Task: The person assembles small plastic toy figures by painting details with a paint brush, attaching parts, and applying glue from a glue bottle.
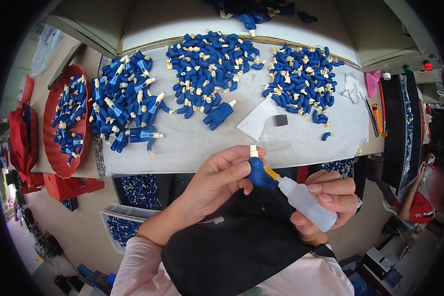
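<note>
My left hand (pixel 221 178) is closed round a small blue figure torso (pixel 261 175) with a cream neck peg pointing up. In my right hand (pixel 336 193) is a white translucent squeeze bottle (pixel 312 206), tilted. Its thin yellowish tip (pixel 271 173) meets the torso's side, touching it or nearly so. Beyond my hands, on the pale worktop (pixel 192 150), lie a loose blue torso (pixel 219 116), a heap of blue arms with cream hands (pixel 306 74), and another heap of blue arms (pixel 209 64). Further left are several torsos with arms and light-blue fronts (pixel 128 101).
A red oval tray (pixel 53 129) of figure parts stands at the left. A white sheet (pixel 255 121) and a small dark block (pixel 280 120) lie mid-table. An orange cutter (pixel 377 118) is at the right edge. Below are bins (pixel 133 213) of blue parts. A person (pixel 414 197) sits at far right.
</note>
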